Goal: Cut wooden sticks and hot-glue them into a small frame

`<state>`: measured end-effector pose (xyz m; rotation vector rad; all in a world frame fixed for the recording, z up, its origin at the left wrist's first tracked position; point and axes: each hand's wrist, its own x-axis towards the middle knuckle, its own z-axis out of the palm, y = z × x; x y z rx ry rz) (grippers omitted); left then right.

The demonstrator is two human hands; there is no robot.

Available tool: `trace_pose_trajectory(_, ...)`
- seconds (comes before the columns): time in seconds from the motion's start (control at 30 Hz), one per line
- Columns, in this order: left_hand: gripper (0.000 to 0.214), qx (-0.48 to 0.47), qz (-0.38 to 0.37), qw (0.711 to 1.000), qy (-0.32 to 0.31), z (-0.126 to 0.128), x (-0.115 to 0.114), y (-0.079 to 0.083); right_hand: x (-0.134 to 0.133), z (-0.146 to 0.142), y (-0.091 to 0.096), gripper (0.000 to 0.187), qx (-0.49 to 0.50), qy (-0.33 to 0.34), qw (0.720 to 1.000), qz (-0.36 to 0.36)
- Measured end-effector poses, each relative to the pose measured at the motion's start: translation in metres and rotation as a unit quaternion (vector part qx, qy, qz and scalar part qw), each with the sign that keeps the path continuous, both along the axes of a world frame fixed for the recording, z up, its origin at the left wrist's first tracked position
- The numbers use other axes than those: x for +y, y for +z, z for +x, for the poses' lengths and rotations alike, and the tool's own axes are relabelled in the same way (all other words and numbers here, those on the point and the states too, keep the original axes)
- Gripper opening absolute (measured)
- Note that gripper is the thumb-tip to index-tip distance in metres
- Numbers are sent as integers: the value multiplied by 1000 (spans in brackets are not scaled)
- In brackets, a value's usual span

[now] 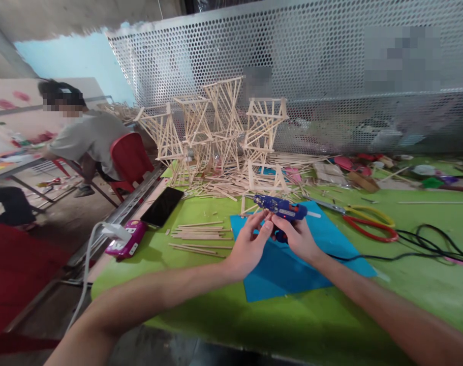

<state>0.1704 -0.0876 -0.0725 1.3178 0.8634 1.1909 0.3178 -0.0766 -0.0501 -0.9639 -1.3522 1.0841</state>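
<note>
A blue hot glue gun [282,208] is in my right hand [302,239], its nozzle pointing left and its black cord trailing off to the right. My left hand [252,246] is closed beside it, the fingertips pinched together under the barrel; what they hold, if anything, is too small to make out. Both hands are above a blue sheet [292,277] on the green table. Just behind the glue gun, a small frame of wooden sticks [267,184] leans at the edge of a stick pile. Loose sticks [201,234] lie in rows left of my left hand.
Several stick towers [223,112] stand at the back before a perforated metal panel [311,51]. Scissors [372,221] with red and yellow handles lie right, near a coiled black cord [437,239]. A phone [162,207] and pink power strip [126,241] are left. Another person [90,137] sits beyond.
</note>
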Motion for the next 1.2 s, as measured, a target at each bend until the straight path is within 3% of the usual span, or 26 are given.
trace_pose_trajectory(0.13,61,13,-42,999,13,-3,-20,-7,5,2,2,35,-18,11,1000,-6)
trace_pose_trajectory(0.23,66,27,-33,999,24,-3,-29,-9,9,2,2,36,-46,40,998,-21)
trace_pose_trajectory(0.4,72,20,-27,999,33,-1,-26,-16,21,-3,-4,38,-140,77,987,-26)
trace_pose_trajectory(0.57,72,-23,-65,997,47,-1,-21,-18,27,-1,-13,45,-195,61,979,-12)
trace_pose_trajectory(0.7,74,-65,-83,994,24,-3,-22,-10,26,5,-17,44,-187,53,981,-10)
trace_pose_trajectory(0.87,80,-47,-85,995,7,-5,-28,-1,25,6,-16,48,-179,47,983,-17)
trace_pose_trajectory(1.2,86,5,-18,999,-31,-8,-29,-3,20,5,-10,47,-171,46,984,-19)
